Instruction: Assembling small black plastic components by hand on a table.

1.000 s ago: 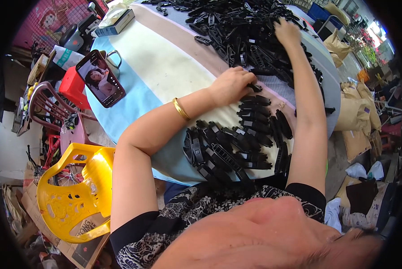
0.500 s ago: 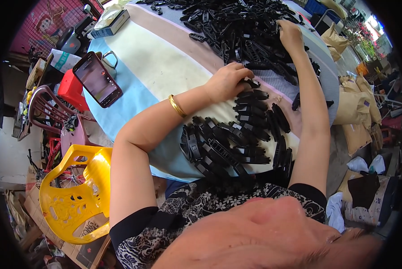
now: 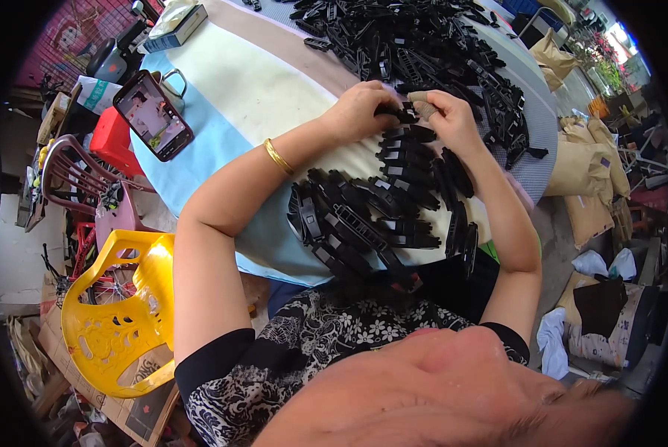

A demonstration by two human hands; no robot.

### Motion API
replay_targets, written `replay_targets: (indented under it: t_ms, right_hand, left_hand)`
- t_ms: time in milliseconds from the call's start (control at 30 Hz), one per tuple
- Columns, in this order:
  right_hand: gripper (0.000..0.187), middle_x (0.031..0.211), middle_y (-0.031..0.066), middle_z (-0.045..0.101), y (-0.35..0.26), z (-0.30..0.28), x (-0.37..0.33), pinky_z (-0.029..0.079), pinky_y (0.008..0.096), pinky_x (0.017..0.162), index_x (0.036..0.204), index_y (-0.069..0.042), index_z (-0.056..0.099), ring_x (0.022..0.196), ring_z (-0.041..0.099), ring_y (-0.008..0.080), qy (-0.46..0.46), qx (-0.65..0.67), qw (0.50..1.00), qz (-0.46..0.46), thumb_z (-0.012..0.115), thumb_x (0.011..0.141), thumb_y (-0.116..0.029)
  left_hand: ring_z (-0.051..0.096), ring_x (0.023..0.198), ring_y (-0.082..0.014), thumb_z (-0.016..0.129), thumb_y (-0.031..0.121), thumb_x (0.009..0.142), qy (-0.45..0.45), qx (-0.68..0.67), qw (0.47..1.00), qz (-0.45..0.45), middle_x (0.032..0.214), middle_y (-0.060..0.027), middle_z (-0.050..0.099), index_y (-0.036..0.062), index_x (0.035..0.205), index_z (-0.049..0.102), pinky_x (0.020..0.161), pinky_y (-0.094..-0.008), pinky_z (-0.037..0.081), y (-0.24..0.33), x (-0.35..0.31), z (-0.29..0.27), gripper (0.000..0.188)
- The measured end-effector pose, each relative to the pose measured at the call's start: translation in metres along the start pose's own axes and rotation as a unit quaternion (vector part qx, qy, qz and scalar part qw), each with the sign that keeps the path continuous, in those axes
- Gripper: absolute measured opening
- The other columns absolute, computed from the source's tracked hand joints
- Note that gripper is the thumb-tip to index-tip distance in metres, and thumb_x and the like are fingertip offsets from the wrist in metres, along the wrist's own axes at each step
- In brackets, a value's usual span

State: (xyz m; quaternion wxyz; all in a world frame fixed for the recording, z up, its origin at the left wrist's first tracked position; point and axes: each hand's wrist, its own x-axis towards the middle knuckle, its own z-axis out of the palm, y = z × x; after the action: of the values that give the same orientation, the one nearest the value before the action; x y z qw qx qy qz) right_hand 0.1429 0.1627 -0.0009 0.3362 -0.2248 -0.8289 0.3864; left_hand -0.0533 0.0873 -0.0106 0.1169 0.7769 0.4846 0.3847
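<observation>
Two hands now meet over one black clip (image 3: 402,114): right hand (image 3: 453,119), a second ago reaching into the far pile (image 3: 423,45), has returned beside left hand (image 3: 360,112). Fingers of both apparently pinch it above the sorted rows (image 3: 378,208) on the worktop (image 3: 229,89).

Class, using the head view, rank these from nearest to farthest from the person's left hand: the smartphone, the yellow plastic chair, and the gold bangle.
1. Gold bangle: on that same arm's wrist, just behind the left hand.
2. Smartphone: on the table, off to the left.
3. Yellow plastic chair: on the floor, lower left.
</observation>
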Motion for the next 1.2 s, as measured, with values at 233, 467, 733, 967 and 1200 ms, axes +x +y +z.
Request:
replay_targets:
  t_ms: [233,467,733,967,1200]
  right_hand:
    - [0.031,0.092,0.0104,0.065,-0.009,0.007,0.001,0.049,0.0265,0.073,0.103,0.002,0.061,0.081,0.061,0.0146,-0.014,0.000,1.000,-0.004,0.058,0.072,0.003]
    - [0.032,0.089,0.0146,0.063,-0.024,-0.013,-0.001,0.049,0.0314,0.072,0.100,0.000,0.064,0.081,0.062,0.0244,-0.087,-0.154,0.984,-0.003,0.058,0.069,0.005]
    - [0.026,0.078,0.0126,0.061,-0.007,0.000,0.013,0.048,0.0313,0.066,0.092,0.000,0.066,0.074,0.060,0.0263,-0.085,-0.205,0.966,-0.132,0.067,0.066,0.000]
    - [0.024,0.100,0.0136,0.063,0.012,-0.035,0.031,0.045,0.0334,0.085,0.100,-0.002,0.064,0.096,0.058,0.0239,0.085,-0.180,0.977,-0.079,0.063,0.083,-0.018]
    - [0.078,0.143,0.0181,0.029,0.050,-0.018,0.046,0.025,0.0528,0.104,0.134,-0.004,0.037,0.132,0.024,0.0377,0.016,-0.456,0.881,0.129,0.039,0.084,-0.064]
  left_hand:
    - [0.057,0.088,-0.0311,0.071,0.019,0.067,-0.002,0.015,0.998,-0.056,0.089,-0.0152,0.060,0.0035,0.085,0.066,0.081,-0.0377,0.046,0.006,-0.002,-0.001,0.024]
    - [0.061,0.072,-0.0246,0.073,0.017,0.066,-0.078,-0.009,0.990,-0.121,0.076,-0.0126,0.059,0.0000,0.088,0.066,0.067,-0.0325,0.048,0.008,0.004,-0.020,0.028]
    - [0.061,0.063,-0.0241,0.071,0.013,0.062,-0.016,-0.074,0.991,-0.107,0.069,-0.0128,0.063,0.0001,0.077,0.066,0.063,-0.0337,0.048,0.010,0.006,-0.007,0.020]
    - [0.059,0.068,-0.0220,0.071,0.012,0.066,-0.125,-0.071,0.985,-0.093,0.076,-0.0100,0.061,0.0019,0.083,0.065,0.064,-0.0321,0.048,0.003,0.006,-0.010,0.021]
    - [0.059,0.068,-0.0212,0.071,0.010,0.067,-0.191,-0.104,0.976,-0.026,0.075,-0.0099,0.059,0.0008,0.083,0.064,0.062,-0.0321,0.048,0.016,0.008,-0.009,0.019]
